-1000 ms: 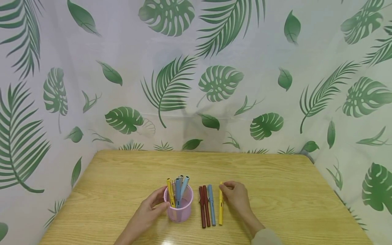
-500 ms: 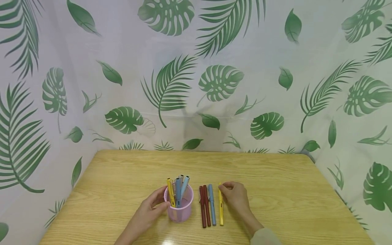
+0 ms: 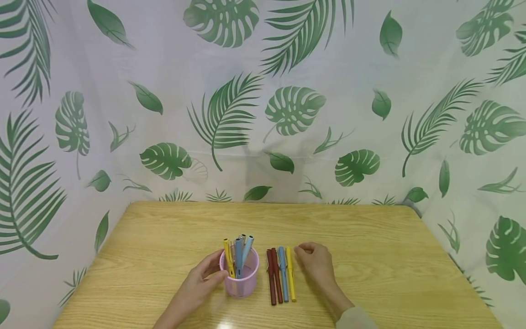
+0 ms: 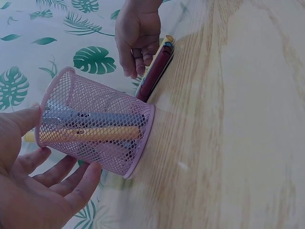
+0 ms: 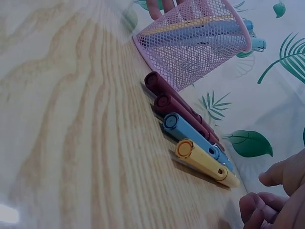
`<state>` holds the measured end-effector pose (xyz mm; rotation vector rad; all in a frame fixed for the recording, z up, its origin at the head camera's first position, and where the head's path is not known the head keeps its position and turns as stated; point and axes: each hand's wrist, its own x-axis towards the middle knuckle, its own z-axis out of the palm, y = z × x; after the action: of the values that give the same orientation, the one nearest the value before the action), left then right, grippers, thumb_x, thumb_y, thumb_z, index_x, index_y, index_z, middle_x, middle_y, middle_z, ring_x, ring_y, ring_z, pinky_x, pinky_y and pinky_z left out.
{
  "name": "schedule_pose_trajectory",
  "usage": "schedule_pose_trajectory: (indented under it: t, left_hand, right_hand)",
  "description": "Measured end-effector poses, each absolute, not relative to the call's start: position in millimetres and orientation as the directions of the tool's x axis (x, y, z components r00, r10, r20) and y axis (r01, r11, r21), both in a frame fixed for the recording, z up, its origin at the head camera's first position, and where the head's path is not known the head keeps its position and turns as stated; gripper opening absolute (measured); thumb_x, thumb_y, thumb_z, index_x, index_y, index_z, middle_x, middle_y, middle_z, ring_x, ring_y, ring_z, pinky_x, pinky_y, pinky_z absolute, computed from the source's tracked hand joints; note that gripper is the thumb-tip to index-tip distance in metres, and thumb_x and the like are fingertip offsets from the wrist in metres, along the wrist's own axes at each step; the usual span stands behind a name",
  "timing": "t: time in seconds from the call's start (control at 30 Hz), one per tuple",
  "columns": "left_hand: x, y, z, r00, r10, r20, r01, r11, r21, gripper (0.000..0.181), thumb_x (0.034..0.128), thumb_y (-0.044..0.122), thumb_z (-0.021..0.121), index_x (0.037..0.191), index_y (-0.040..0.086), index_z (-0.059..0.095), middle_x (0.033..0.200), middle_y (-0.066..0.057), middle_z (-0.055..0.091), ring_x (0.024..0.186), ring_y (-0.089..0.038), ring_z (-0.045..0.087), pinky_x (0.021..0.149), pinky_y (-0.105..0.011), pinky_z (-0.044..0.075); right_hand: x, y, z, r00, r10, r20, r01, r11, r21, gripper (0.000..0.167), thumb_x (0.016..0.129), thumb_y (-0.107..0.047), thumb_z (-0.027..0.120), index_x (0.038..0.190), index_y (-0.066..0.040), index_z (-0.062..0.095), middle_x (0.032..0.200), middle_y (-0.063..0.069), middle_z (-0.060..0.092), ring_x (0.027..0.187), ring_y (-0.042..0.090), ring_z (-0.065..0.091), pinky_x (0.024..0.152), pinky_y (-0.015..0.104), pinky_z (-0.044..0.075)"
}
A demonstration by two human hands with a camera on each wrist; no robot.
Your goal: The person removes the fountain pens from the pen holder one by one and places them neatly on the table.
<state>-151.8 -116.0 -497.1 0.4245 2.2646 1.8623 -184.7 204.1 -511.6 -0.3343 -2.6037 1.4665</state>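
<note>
My left hand (image 3: 196, 282) holds the pink mesh pen cup (image 3: 241, 289) from its left side, thumb at the rim and fingers along the wall. Several pens stand in the cup, among them a yellow pen (image 3: 227, 251), a blue pen (image 3: 238, 253) and a light blue pen (image 3: 248, 249). To its right, two dark red pens (image 3: 271, 283), a blue pen (image 3: 283, 278) and a yellow pen (image 3: 291, 278) lie side by side on the table. Just right of that yellow pen is my right hand (image 3: 319, 266), fingers loosely bent, apart from it and holding nothing.
The wood-grain table (image 3: 382, 256) stretches out on both sides of the hands. Behind its far edge hangs a white cloth (image 3: 246, 59) with green leaf prints, which also runs along the left and right sides.
The yellow pen on the table has moved left, from the right hand's fingers to right beside the blue pen, and the right hand has let go of it. The left hand and cup stay put.
</note>
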Motion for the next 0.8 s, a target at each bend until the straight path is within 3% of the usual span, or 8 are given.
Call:
schedule_pose_trajectory:
  t: [0.2,0.43,0.63,0.8]
  left_hand:
    - [-152.8,-116.3,-498.4,-0.946,0.322,0.039,0.102,0.18,0.978,0.058,0.1031,0.021,0.066,0.153,0.002,0.045,0.143,-0.02,0.058,0.131,-0.039,0.055,0.104,-0.04,0.053]
    - [-153.7,-117.2,-498.0,-0.939,0.338,0.056,0.118,0.168,0.979,0.058,0.1038,0.02,0.065,0.153,0.0,0.044,0.143,-0.023,0.057,0.132,-0.041,0.054,0.104,-0.041,0.053]
    - [-153.3,-117.6,-497.0,-0.936,0.348,0.055,0.117,0.158,0.981,0.057,0.1039,0.019,0.065,0.153,-0.001,0.044,0.144,-0.024,0.056,0.133,-0.041,0.053,0.105,-0.041,0.053]
    - [-153.4,-117.2,-496.8,-0.937,0.345,0.053,0.114,0.159,0.981,0.057,0.1038,0.019,0.065,0.153,-0.001,0.043,0.144,-0.024,0.056,0.133,-0.041,0.053,0.104,-0.041,0.053]
  right_hand:
    - [-184.0,201.9,-505.2,-0.96,0.277,0.037,0.113,0.507,-0.854,0.027,0.099,-0.018,0.069,0.11,0.006,0.074,0.098,0.013,0.075,0.086,0.022,0.067,0.07,0.03,0.055]
    - [-181.0,193.2,-495.1,-0.96,0.275,0.045,0.07,0.394,-0.917,0.025,0.099,-0.014,0.068,0.111,0.008,0.073,0.097,0.02,0.075,0.075,0.029,0.072,0.065,0.029,0.059]
    - [-176.8,181.8,-482.8,-0.963,0.269,0.024,0.072,0.341,-0.937,0.025,0.099,-0.018,0.069,0.113,0.003,0.074,0.101,0.019,0.075,0.079,0.029,0.071,0.052,0.021,0.046]
    - [-174.1,171.4,-473.5,-0.968,0.246,0.05,0.031,0.314,-0.949,0.026,0.099,-0.018,0.07,0.114,0.003,0.074,0.099,0.015,0.075,0.082,0.032,0.071,0.054,0.02,0.048]
